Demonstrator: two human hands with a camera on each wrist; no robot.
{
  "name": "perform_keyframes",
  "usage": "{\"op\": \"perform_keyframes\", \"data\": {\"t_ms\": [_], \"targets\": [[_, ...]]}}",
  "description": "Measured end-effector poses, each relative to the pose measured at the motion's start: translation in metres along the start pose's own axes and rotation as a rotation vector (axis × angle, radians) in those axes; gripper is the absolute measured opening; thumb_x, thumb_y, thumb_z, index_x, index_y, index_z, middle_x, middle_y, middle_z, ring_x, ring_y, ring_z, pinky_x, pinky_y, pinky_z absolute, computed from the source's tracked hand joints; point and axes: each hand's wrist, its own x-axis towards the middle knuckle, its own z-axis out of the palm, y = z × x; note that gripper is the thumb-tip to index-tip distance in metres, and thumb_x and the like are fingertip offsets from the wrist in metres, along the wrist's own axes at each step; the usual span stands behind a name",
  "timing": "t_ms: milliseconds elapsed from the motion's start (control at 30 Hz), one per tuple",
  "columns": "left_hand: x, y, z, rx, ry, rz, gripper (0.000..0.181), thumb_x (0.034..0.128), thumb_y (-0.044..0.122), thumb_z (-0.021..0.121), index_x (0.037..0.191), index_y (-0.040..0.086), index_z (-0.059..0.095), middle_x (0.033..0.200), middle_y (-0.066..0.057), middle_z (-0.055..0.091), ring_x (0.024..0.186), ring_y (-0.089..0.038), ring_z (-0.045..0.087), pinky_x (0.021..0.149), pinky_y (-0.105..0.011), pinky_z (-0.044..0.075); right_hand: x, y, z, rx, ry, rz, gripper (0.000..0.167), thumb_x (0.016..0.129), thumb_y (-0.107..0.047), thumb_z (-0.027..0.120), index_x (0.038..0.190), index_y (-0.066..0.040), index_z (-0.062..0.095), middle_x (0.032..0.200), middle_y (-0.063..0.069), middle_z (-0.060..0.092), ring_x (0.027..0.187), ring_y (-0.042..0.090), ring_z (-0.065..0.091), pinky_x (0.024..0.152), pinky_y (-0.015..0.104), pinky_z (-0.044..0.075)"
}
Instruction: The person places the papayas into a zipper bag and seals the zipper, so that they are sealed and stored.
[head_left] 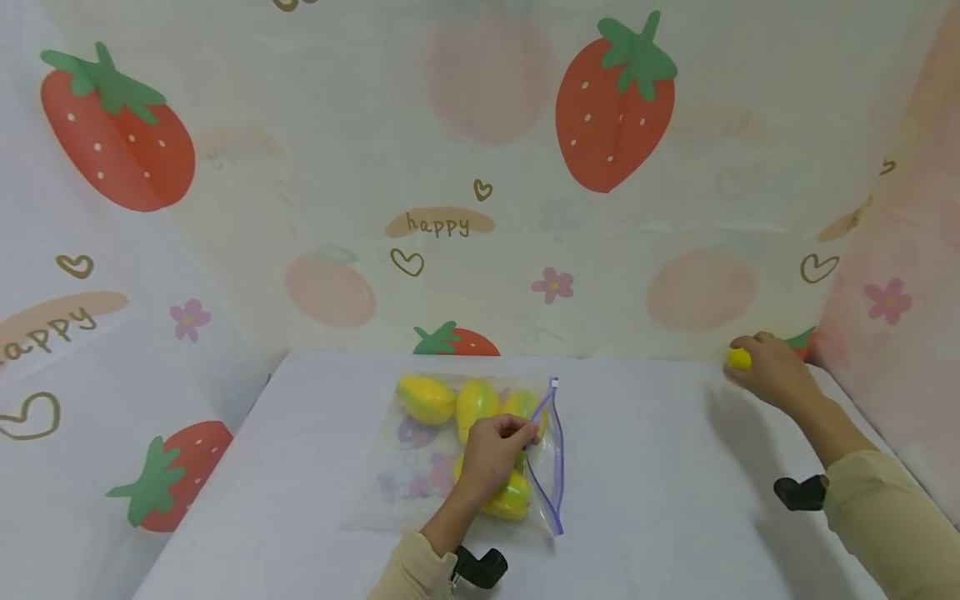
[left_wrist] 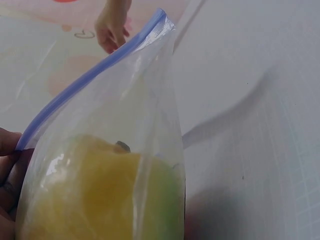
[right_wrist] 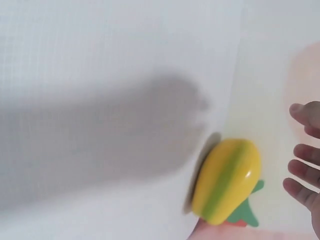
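A clear zip bag with a purple seal lies on the table, its mouth on the right side. Several yellow toy fruits with green streaks are inside it. My left hand reaches over the bag and pinches the edge of its mouth; in the left wrist view, fingertips grip the purple seal. At the table's far right corner, my right hand is beside a loose yellow toy fruit with a green stripe. The right wrist view shows its fingers spread, apart from that fruit.
The white table ends at a back wall sheet printed with strawberries, hearts and flowers. Pink sheeting hangs along the right side. A shadow of the right arm falls across the tabletop.
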Motion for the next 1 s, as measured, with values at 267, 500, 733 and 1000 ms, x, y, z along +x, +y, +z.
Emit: {"op": "perform_keyframes", "data": {"t_ms": [267,500,733,1000], "targets": [[0.0,-0.003,-0.001,0.021,0.018,0.013,0.022,0.0926,0.03,0.066,0.089,0.01,0.075,0.081,-0.001,0.072,0.074,-0.012,0.055,0.067,-0.02,0.045,-0.001,0.028,0.007,-0.087,0.006,0.033,0.049,0.089,-0.02,0.063,0.122,0.014,0.05,0.12,0.041,0.047,0.102,0.055,0.051,0.089,0.065,0.041],[0.0,-0.002,-0.002,0.03,0.032,0.003,0.022,0.0922,0.03,0.067,0.088,0.011,0.075,0.08,0.0,0.072,0.073,-0.012,0.054,0.066,-0.02,0.045,0.004,0.042,0.009,-0.148,-0.082,0.086,0.061,0.088,-0.019,0.064,0.132,0.016,0.039,0.122,0.042,0.04,0.112,0.058,0.039,0.096,0.069,0.034],[-0.001,-0.001,-0.002,0.007,0.018,0.021,0.021,0.0927,0.028,0.066,0.089,0.009,0.075,0.081,-0.001,0.072,0.074,-0.012,0.055,0.066,-0.019,0.045,0.005,0.049,0.011,-0.119,-0.094,0.134,0.074,0.09,-0.026,0.061,0.139,0.019,0.028,0.128,0.047,0.031,0.118,0.062,0.026,0.1,0.072,0.027],[-0.002,-0.003,-0.002,-0.005,0.01,0.003,0.022,0.0927,0.029,0.066,0.089,0.009,0.075,0.082,-0.001,0.072,0.075,-0.012,0.057,0.068,-0.02,0.046,0.008,0.048,0.016,-0.045,-0.09,0.164,0.075,0.09,-0.034,0.061,0.135,0.017,0.03,0.13,0.046,0.028,0.115,0.062,0.028,0.092,0.073,0.029]]}}
